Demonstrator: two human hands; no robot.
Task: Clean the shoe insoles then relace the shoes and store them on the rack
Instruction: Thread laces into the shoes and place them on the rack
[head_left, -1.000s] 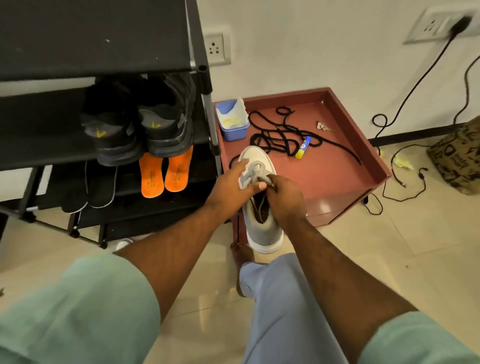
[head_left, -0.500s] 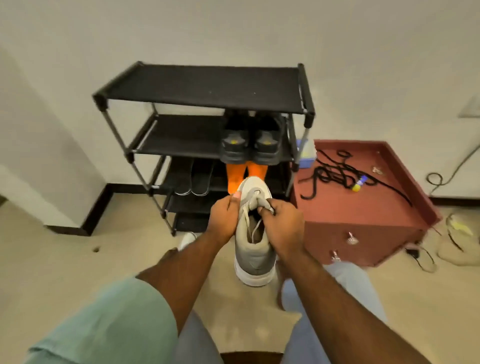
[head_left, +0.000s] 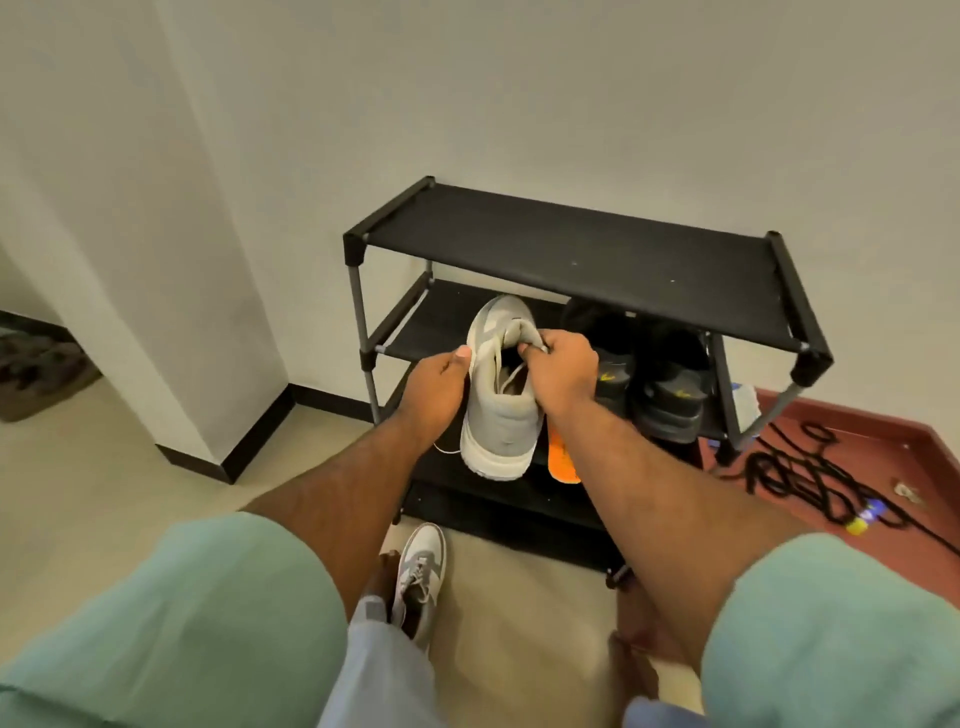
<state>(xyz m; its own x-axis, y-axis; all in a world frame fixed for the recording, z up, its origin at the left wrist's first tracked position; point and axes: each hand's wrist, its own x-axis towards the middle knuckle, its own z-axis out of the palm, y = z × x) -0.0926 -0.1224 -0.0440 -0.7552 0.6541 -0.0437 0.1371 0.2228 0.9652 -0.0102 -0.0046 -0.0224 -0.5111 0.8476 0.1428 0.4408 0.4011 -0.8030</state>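
At the front of the black shoe rack (head_left: 597, 249), a grey shoe (head_left: 501, 410) was held toe-away at the level of the second shelf, heel toward the camera. Left hand (head_left: 436, 387) gripped the shoe's left side, thumb up near the collar, fingers hidden behind the upper. Right hand (head_left: 563, 371) pinched the tongue at the top of the opening, fingers curled round it. A white lace (head_left: 506, 374) showed loose inside the opening, and a thin end trailed out below the left wrist. Cannot tell if the sole touched the shelf.

Second grey shoe (head_left: 418, 577) lay on the floor just below, near the person's foot, laces in place. A pair of dark shoes with yellow marks (head_left: 644, 395) sat on the second shelf to the right, heels out. An orange insole (head_left: 563, 460) stuck out on the shelf below, just beside the held shoe's heel. To the right of the rack, a red tray-like surface (head_left: 883, 447) carried a tangle of black laces (head_left: 800, 478) and a small blue-yellow tube (head_left: 865, 517).
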